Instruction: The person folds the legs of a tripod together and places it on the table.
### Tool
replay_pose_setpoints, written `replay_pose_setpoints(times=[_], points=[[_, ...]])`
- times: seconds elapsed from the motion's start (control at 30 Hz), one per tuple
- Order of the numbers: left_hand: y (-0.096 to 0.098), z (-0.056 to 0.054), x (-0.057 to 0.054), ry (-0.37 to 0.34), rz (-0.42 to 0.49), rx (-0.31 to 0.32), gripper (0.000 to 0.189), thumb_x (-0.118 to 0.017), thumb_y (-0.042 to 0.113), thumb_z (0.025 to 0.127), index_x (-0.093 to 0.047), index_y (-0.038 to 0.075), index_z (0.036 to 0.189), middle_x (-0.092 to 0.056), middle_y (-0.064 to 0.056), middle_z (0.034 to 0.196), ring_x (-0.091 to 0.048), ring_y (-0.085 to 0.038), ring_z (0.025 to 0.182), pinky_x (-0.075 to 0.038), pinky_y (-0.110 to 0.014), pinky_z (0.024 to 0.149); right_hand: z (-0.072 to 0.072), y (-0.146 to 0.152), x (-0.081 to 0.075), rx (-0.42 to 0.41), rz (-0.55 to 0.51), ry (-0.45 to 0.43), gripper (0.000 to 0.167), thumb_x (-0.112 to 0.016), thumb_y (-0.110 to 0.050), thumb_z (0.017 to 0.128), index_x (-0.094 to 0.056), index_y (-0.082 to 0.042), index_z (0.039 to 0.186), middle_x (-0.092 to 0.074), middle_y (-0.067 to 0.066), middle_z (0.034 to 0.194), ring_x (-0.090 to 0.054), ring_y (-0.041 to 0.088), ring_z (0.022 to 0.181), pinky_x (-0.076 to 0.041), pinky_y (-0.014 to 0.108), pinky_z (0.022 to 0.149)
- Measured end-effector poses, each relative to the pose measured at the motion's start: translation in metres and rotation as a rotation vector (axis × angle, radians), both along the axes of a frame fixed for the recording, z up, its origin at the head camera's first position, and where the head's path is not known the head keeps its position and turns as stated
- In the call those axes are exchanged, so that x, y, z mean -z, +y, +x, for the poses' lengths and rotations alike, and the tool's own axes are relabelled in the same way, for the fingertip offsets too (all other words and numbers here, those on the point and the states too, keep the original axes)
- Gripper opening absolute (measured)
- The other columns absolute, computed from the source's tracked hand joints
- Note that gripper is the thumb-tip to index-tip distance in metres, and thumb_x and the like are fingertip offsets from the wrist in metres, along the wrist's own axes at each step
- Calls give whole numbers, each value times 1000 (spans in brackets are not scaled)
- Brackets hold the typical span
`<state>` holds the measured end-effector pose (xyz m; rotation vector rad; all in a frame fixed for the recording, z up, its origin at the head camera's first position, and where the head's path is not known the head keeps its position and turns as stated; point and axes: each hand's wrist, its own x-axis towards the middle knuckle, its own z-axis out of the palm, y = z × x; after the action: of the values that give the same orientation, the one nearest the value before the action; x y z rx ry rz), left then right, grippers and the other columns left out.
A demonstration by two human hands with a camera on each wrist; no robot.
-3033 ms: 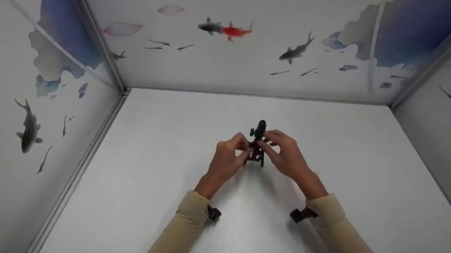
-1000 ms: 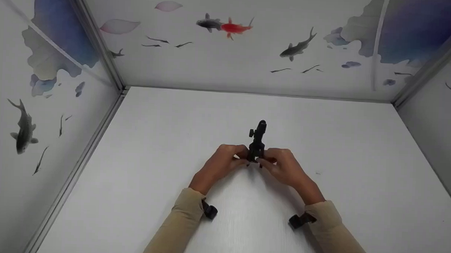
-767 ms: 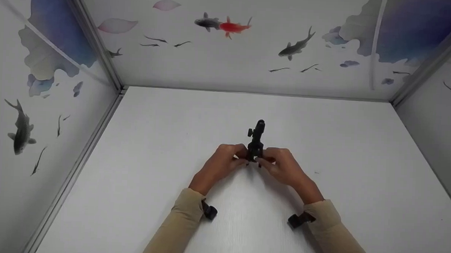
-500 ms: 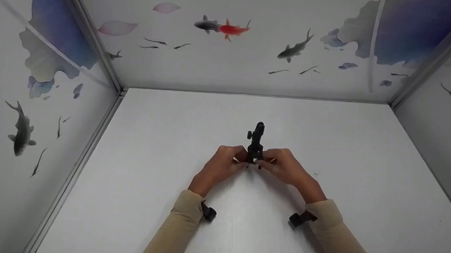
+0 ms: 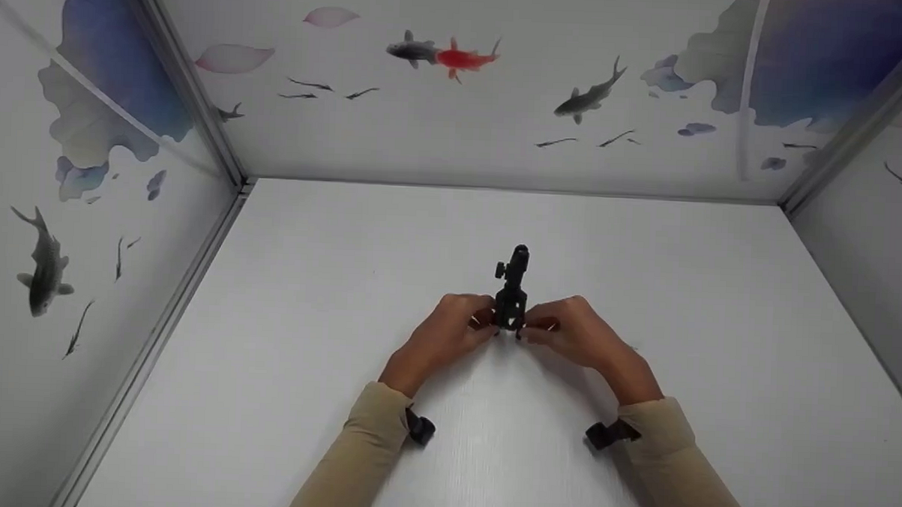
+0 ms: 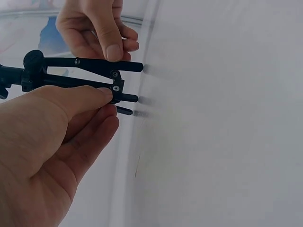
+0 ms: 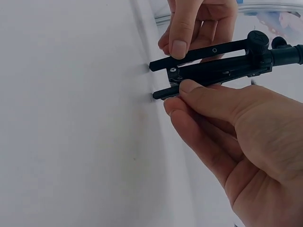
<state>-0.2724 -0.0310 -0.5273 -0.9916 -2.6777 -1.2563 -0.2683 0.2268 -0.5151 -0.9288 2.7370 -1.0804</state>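
Between both hands (image 5: 448, 332) (image 5: 576, 334), mini tripod (image 5: 511, 293) stands on white table (image 5: 328, 339).

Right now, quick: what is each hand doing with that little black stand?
Left hand: pinching a leg of the small black tripod.
Right hand: pinching another leg of it.

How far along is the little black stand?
The stand is already upright, its leg tips on the white table. The left hand and right hand each pinch a leg near the bottom. The legs look close together, so spreading them seems left.
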Motion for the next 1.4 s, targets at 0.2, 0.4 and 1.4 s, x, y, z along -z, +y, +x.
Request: replay_pose_setpoints(times=[0.2,0.4,1.4], points=[[2,0,-1,19,-19,-11,11,-76,5,100,-78,5,111,-82,-8,107,-78,-18,97,-63,-28,87,-1,-1,2,0,-16,30,16,-83,-10,96,-87,-16,110,-85,-3,105,-81,14,97,-65,31,83],[5,2,-2,74,-60,-26,9,-74,6,102,-78,8,110,-81,-6,104,-75,-15,96,-62,-28,87,-1,-2,7,-19,-48,70,19,-84,-9,95,-86,-15,113,-85,-2,107,-82,17,102,-66,37,87],[4,4,0,30,-34,-108,20,-75,0,99,-76,6,118,-83,-9,109,-80,-18,100,-64,-27,88,2,-13,9,-20,-43,-14,15,-82,-9,97,-86,-13,112,-85,0,103,-81,14,97,-64,29,82]])
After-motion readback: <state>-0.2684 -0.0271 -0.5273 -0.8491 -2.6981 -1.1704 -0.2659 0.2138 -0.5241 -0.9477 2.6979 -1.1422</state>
